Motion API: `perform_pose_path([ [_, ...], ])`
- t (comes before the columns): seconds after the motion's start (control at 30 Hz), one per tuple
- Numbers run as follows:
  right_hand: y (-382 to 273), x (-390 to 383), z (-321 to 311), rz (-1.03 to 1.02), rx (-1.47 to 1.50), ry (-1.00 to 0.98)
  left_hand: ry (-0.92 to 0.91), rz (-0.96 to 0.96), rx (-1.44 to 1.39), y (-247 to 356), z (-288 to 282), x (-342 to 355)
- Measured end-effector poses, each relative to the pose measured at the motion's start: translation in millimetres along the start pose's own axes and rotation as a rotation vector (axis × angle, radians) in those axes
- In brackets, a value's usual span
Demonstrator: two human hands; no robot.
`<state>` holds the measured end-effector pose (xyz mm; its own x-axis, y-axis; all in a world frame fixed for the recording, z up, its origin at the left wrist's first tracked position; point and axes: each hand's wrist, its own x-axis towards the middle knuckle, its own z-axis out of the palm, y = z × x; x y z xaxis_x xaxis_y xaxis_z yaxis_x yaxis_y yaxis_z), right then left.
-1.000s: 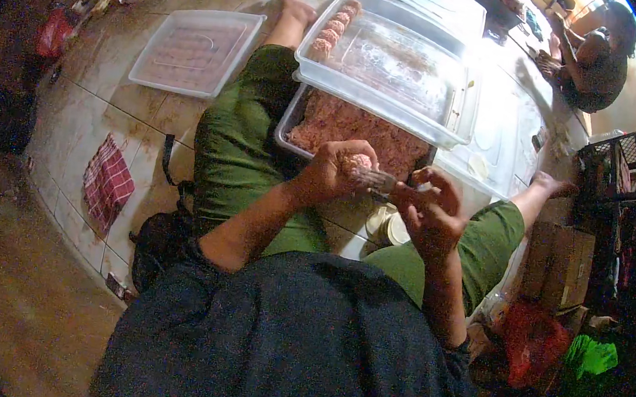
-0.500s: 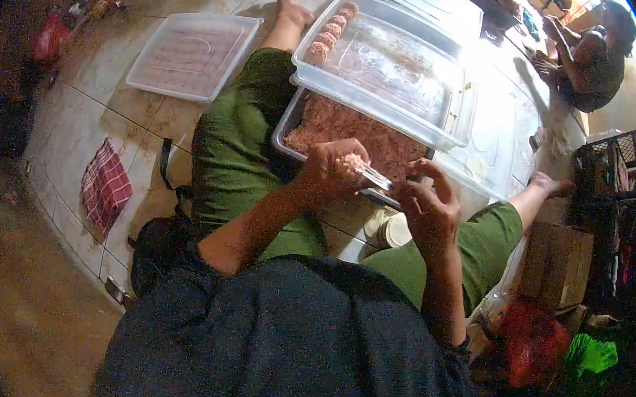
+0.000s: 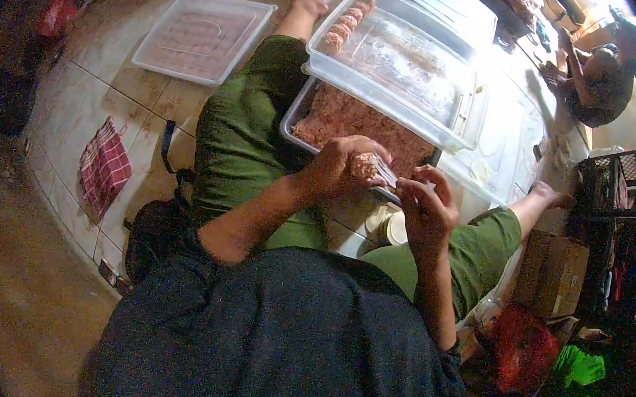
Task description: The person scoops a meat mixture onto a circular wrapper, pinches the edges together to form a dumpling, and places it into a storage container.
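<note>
My left hand (image 3: 337,168) is closed around a lump of pink minced meat (image 3: 364,168), over the front of a tub of mince (image 3: 350,120). My right hand (image 3: 431,203) grips a metal fork (image 3: 385,176), whose head is against that lump. Above the mince tub rests a clear plastic box (image 3: 410,80) with a row of formed meat pieces (image 3: 346,23) along its left side. Behind that box lies another translucent lidded container (image 3: 442,5).
A closed box of pieces (image 3: 195,35), a checked cloth (image 3: 104,166) and a black bag (image 3: 153,235) lie left. Pale round items (image 3: 385,226) sit between my legs. At right are another person (image 3: 606,82), a black crate (image 3: 621,186), a cardboard box (image 3: 552,276) and red bag (image 3: 520,351).
My view has shifted slightly. My hands remain together on the lump and fork, with small shifts of fingers and fork; more of the lump's rough surface shows between them now.
</note>
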<state>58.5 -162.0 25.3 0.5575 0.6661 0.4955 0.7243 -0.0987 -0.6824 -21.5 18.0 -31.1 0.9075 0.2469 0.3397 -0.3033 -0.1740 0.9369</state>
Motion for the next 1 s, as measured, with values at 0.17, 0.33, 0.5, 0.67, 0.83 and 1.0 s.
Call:
perform_pose_path([
  [0.17, 0.3, 1.4, -1.2, -0.22, -0.202, 0.005, -0.077, -0.227, -0.114, 17.3, -3.3, -3.4],
  [0.33, -2.2, 9.0, -15.8, -0.042, -0.132, -0.052, 0.001, -0.097, -0.073, 22.6, -5.0, -0.2],
  [0.5, -0.1, 12.3, -21.7, 0.036, -0.109, -0.098, 0.061, 0.058, 0.102, 23.7, 2.3, -0.7],
  [0.67, 0.8, 6.0, -19.1, 0.165, -0.044, -0.145, 0.045, 0.044, 0.186, 11.7, -1.5, 0.5],
  [0.83, 23.2, -2.9, -27.9, 0.212, 0.051, -0.031, 0.026, 0.023, -0.212, 15.8, 3.5, -1.9],
  [1.0, 13.8, -10.6, -7.2, 0.293, 0.126, -0.038, -0.06, -0.032, -0.118, 22.3, 2.0, 0.8],
])
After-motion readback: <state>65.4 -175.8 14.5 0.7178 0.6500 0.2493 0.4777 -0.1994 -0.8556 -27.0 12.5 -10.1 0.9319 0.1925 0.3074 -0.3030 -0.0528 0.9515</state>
